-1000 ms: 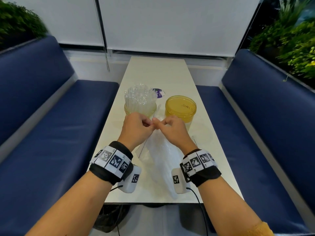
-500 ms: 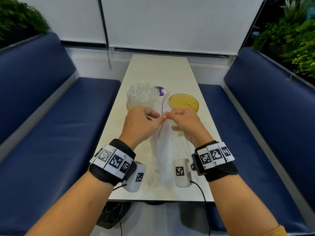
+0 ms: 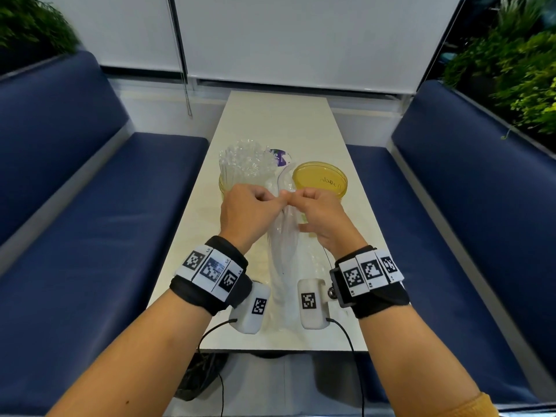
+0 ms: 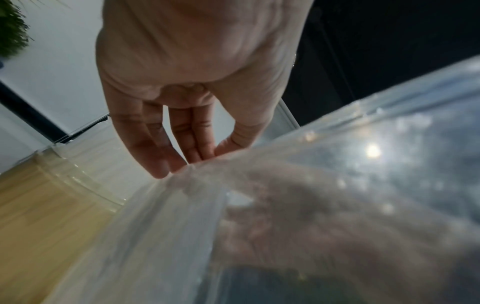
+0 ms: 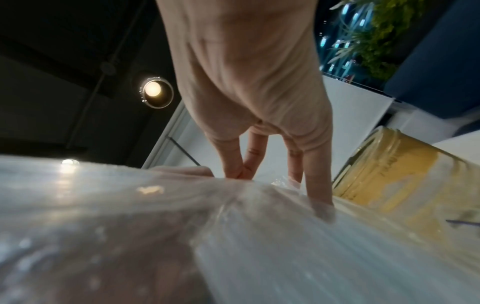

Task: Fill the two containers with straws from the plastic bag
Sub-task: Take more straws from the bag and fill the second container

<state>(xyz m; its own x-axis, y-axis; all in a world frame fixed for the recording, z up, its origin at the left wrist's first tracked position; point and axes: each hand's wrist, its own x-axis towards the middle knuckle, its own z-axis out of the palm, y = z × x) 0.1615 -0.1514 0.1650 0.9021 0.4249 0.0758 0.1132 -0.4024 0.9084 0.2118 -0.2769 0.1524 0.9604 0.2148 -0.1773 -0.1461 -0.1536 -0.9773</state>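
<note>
A clear plastic bag [image 3: 282, 266] of straws is held up off the white table [image 3: 270, 121] in front of me. My left hand [image 3: 249, 209] and right hand [image 3: 316, 212] both pinch its top edge, thumbs almost meeting. In the left wrist view my left hand [image 4: 189, 162] pinches the bag's film [image 4: 298, 205]. In the right wrist view my right hand [image 5: 272, 181] grips the plastic bag [image 5: 182, 226]. The left yellow container [image 3: 224, 188] is packed with wrapped straws [image 3: 243, 161]. The right yellow container [image 3: 320, 179] stands empty.
Blue cushioned benches [image 3: 99, 212] run along both sides of the narrow table. A purple-and-white label [image 3: 279, 156] lies behind the containers. Green plants [image 3: 517, 64] sit behind the right bench. A dark bag [image 3: 198, 377] lies on the floor below the table's near edge.
Both hands have lifted the bag's top end off the table and hold it higher, still pinching the edge together.
</note>
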